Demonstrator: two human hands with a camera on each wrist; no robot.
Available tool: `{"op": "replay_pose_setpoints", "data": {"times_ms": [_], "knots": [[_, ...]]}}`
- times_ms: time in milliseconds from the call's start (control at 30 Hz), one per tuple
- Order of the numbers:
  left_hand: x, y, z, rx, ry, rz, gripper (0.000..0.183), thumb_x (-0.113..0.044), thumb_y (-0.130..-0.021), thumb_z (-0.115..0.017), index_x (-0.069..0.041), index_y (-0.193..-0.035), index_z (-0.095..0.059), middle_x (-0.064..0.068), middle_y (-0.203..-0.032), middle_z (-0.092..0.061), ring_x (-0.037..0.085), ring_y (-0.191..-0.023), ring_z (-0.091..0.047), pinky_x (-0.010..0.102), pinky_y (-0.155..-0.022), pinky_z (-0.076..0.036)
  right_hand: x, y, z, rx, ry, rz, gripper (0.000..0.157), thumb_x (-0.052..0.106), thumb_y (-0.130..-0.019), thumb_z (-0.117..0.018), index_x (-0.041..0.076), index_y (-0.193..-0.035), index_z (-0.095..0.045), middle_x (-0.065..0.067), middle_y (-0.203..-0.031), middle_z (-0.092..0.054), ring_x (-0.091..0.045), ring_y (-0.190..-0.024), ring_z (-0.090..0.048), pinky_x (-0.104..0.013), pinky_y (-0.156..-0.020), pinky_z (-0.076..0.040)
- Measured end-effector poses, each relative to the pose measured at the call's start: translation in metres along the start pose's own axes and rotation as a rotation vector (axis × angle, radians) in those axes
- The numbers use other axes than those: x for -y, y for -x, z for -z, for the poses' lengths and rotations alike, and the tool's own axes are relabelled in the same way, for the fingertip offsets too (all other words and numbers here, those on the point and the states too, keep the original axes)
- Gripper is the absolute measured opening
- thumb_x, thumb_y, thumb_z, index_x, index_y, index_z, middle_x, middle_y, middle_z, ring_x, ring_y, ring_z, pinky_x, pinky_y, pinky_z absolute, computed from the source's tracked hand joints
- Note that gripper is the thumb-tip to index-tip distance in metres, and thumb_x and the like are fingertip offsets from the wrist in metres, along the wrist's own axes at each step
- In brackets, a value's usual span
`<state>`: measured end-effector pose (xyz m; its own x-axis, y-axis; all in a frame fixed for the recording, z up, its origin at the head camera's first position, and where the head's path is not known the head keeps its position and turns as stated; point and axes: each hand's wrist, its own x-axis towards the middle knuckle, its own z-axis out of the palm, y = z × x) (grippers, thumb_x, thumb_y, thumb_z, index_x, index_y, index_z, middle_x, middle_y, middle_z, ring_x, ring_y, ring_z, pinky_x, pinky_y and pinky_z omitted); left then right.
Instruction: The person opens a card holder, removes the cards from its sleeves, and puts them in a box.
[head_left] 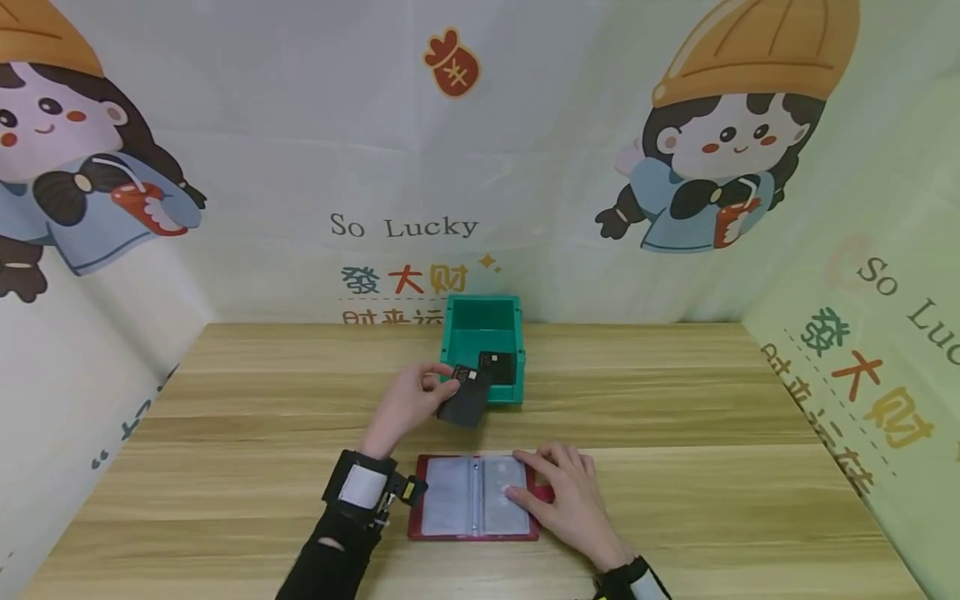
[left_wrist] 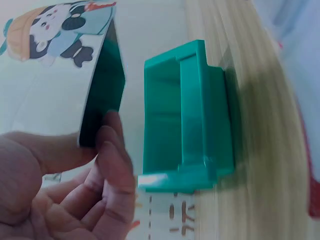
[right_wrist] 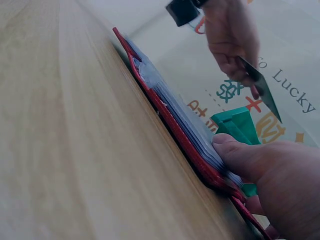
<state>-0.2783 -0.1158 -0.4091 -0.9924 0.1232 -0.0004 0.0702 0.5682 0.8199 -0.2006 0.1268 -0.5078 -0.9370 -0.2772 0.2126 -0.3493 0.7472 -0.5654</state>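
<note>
My left hand (head_left: 411, 398) pinches a dark card (head_left: 465, 402) between thumb and fingers, at the near left edge of a green bin (head_left: 446, 333). In the left wrist view the card (left_wrist: 102, 85) stands on edge, to the left of the bin (left_wrist: 192, 110). Inside the bin lies another dark card (head_left: 501, 368) with a small pale mark. A red card holder (head_left: 414, 532) lies spread on the table with clear sleeves (head_left: 448, 500). My right hand (head_left: 570, 500) rests on its right side, thumb on the sleeves (right_wrist: 185, 120), fingers extended along the right edge.
The wooden table (head_left: 285, 400) meets a pale printed cloth backdrop (head_left: 547, 167) behind the bin. Black straps with devices sit on both wrists, the left wrist device (head_left: 408, 490) close to the holder's left edge.
</note>
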Motion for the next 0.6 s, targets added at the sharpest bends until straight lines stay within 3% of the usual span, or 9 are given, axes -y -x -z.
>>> {"op": "replay_pose_setpoints", "data": {"times_ms": [100, 267, 400, 600], "knots": [[-0.007, -0.013, -0.007, -0.051, -0.018, -0.009, 0.030, -0.016, -0.096, -0.068, 0.002, -0.120, -0.067, 0.002, -0.063, -0.056, 0.011, -0.054, -0.043, 0.025, -0.052, -0.033, 0.000, 0.000, 0.000, -0.007, 0.001, 0.009, 0.046, 0.045, -0.084, -0.077, 0.022, -0.123, -0.072, 0.004, -0.103, -0.057, -0.014, -0.099, -0.045, -0.041, -0.089, -0.029], [-0.016, -0.030, -0.021, -0.140, -0.054, -0.001, 0.032, -0.015, -0.095, -0.068, 0.001, -0.123, -0.064, 0.014, -0.077, -0.070, 0.016, -0.059, -0.057, 0.025, -0.053, -0.040, 0.000, 0.000, -0.001, -0.015, 0.006, 0.019, 0.045, 0.045, -0.084, -0.077, 0.022, -0.123, -0.072, 0.004, -0.103, -0.057, -0.013, -0.098, -0.044, -0.040, -0.089, -0.029], [-0.020, -0.041, -0.033, -0.209, -0.101, -0.048, 0.028, -0.012, -0.096, -0.067, 0.001, -0.120, -0.061, 0.018, -0.082, -0.072, 0.025, -0.065, -0.066, 0.027, -0.056, -0.045, -0.001, 0.000, -0.001, -0.019, 0.000, 0.014, 0.045, 0.044, -0.084, -0.078, 0.022, -0.122, -0.072, 0.005, -0.102, -0.056, -0.013, -0.097, -0.044, -0.040, -0.088, -0.028], [-0.021, -0.055, -0.048, -0.210, -0.184, -0.065, 0.021, -0.004, -0.098, -0.061, 0.001, -0.119, -0.060, 0.021, -0.092, -0.072, 0.031, -0.082, -0.067, 0.033, -0.066, -0.049, 0.000, -0.001, 0.000, 0.003, -0.016, -0.008, 0.046, 0.044, -0.084, -0.078, 0.023, -0.124, -0.071, 0.006, -0.103, -0.056, -0.012, -0.097, -0.042, -0.038, -0.088, -0.027]]}}
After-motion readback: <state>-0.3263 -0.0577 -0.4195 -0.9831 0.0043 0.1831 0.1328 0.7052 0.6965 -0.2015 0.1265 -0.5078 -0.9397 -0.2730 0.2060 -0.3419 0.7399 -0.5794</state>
